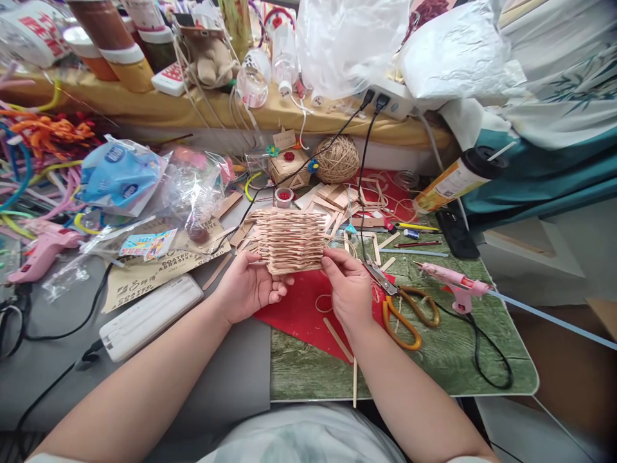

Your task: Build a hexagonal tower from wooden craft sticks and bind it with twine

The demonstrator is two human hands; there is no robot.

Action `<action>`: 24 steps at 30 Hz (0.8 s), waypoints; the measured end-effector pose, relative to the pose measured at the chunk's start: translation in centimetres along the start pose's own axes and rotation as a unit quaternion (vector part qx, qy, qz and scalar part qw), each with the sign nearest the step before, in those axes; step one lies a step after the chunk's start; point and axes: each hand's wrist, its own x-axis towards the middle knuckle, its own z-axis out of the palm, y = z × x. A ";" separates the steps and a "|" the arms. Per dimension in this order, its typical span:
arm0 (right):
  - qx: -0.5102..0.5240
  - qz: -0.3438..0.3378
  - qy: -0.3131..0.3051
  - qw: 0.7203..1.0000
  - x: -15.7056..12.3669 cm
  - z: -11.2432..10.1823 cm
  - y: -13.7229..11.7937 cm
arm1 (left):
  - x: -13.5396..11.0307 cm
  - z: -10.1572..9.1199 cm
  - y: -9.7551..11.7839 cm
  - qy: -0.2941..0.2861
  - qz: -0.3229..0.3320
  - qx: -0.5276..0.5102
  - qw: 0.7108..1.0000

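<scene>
left hand (253,286), palm up and loosely curled, holds the lower left corner of the stack of wooden sticks (292,241) by thumb and fingers, while the right hand (349,286) pinches the lower right corner between thumb and bent fingers. the stack is held up above the red sheet (301,315), with scissors (389,286) just beside the right hand and a pink glue gun (463,286) farther right on the green table (448,370).

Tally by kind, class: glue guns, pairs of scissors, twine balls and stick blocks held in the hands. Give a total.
Glue guns: 2
Scissors: 1
Twine ball: 1
Stick block, held: 1
Total: 5
</scene>
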 end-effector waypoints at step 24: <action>0.085 0.071 0.040 0.993 -0.1 -0.1 1.5 | -0.2 0.0 -1.1 -0.036 0.030 0.068 0.997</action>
